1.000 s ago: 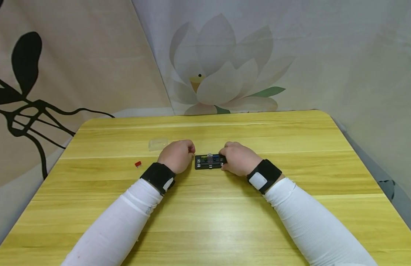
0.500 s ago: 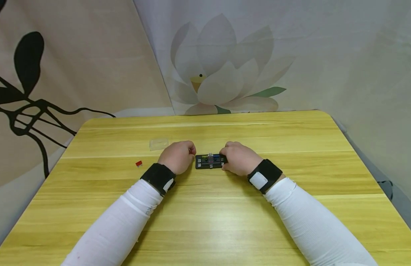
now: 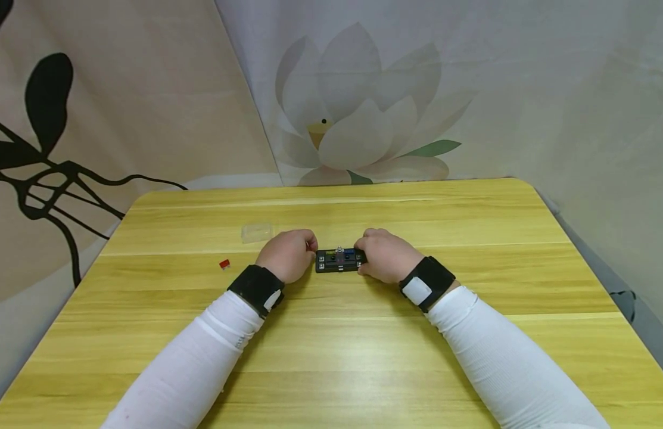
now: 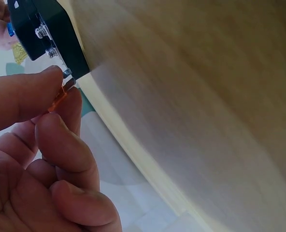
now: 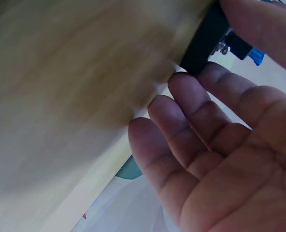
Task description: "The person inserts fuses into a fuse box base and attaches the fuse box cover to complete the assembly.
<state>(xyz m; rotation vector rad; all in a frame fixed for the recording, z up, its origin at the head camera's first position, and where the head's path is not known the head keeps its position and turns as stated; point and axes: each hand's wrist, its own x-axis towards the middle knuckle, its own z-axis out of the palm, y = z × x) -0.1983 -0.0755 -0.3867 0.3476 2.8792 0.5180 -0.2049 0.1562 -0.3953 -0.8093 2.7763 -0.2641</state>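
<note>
A black fuse block with metal screw terminals lies on the table between the hands. My left hand is at its left end and pinches a small orange blade fuse between thumb and forefinger. That fuse has its metal prongs beside the block's end terminals; whether they touch is unclear. My right hand grips the block's right end between thumb and fingers. A blue fuse and a yellow fuse stick up from the block.
A red blade fuse lies on the wooden table, left of my left hand. Behind that hand rests a clear plastic cover. A printed cloth hangs beyond the table's far edge.
My left hand has shifted very slightly toward the fuse block's left end. The right hand and the block stay where they were.
</note>
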